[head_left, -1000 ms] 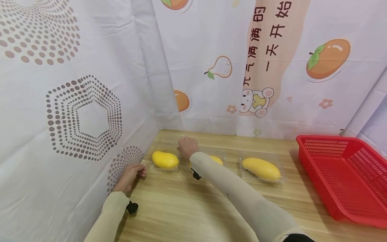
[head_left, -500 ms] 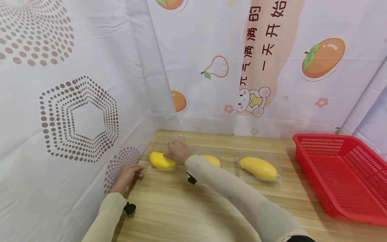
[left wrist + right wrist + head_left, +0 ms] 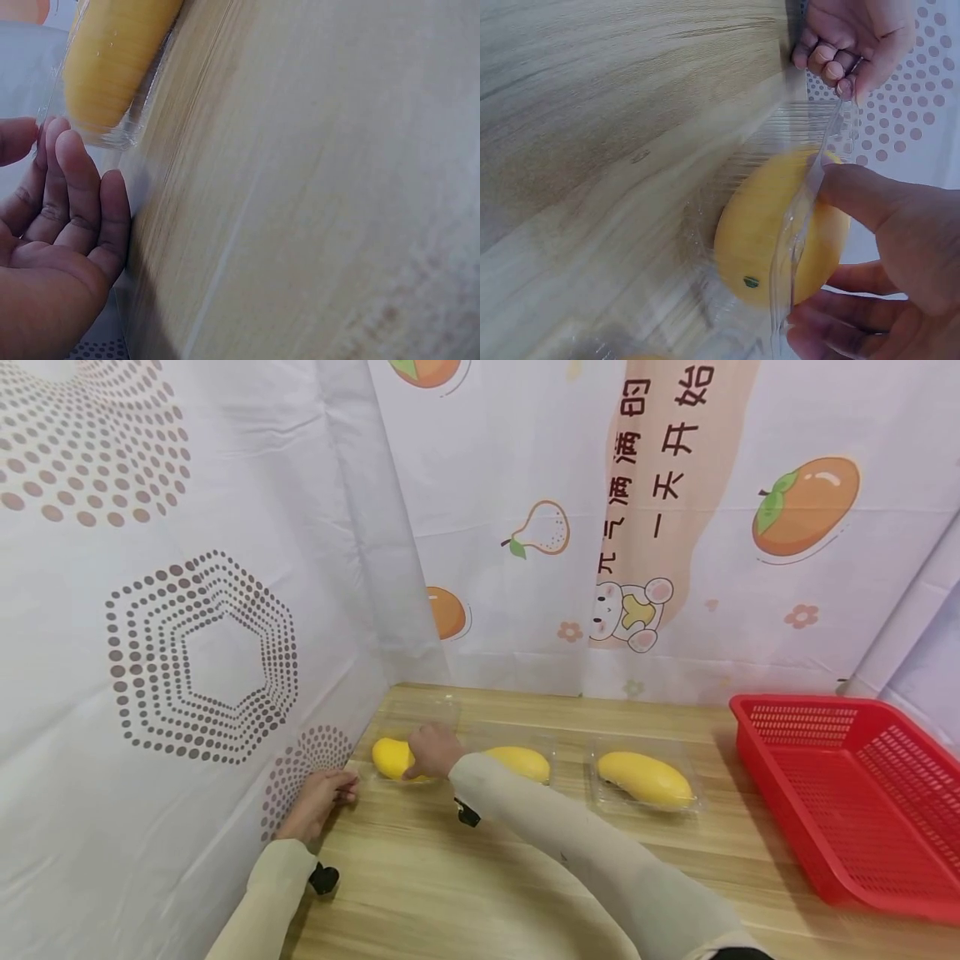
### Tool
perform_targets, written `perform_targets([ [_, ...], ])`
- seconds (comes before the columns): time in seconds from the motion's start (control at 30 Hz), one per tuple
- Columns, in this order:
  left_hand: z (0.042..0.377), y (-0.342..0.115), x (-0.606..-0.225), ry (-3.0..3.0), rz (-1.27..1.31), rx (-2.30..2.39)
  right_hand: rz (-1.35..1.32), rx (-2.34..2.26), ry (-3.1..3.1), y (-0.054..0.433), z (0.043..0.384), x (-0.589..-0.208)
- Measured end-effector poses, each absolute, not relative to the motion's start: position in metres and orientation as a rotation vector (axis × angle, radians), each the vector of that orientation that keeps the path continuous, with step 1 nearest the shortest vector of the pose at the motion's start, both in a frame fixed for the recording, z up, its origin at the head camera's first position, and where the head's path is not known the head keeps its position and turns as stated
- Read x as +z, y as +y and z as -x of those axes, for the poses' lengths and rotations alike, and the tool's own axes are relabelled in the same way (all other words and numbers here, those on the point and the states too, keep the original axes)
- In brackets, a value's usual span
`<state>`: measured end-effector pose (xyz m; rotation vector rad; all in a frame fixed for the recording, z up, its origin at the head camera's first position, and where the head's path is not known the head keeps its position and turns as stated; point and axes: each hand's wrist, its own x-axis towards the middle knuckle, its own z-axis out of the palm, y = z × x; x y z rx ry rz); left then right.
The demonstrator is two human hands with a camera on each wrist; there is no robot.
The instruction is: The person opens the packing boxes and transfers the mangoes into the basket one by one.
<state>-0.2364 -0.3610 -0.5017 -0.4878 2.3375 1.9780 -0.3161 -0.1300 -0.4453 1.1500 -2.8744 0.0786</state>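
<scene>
At the far left of the table, a yellow mango [image 3: 388, 758] sits in a clear plastic box [image 3: 780, 124] whose lid is raised at the back. My right hand [image 3: 435, 750] grips this mango. In the right wrist view, its thumb [image 3: 855, 191] lies on the mango inside the box rim, with the other fingers around the far side. My left hand [image 3: 318, 797] is at the box's left end. Thumb and index finger pinch the rim's corner there, as the left wrist view shows, while the other fingers are loosely bent.
A second mango [image 3: 523, 763], partly behind my right sleeve, and a third mango [image 3: 647, 778] lie in their own clear boxes to the right. A red plastic basket [image 3: 813, 852] stands at the table's right. Printed curtains [image 3: 495, 468] close off the left and back.
My right hand has come left and nearer, from the back right of the leftmost box down onto its mango. My left hand stays at the box's corner.
</scene>
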Motion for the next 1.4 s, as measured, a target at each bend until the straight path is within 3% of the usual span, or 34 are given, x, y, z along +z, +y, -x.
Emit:
perform_targets([
  [0.53, 0.2342, -0.3591, -0.5007, 2.330, 0.526, 1.990, -1.102, 0.372, -3.078, -0.1288, 0.3145, -0.4448],
  [1.4, 0.2351, -0.3570, -0.5014, 2.393, 0.564, 1.949, -1.113, 0.468, -3.064, -0.1265, 0.3196, -0.4484],
])
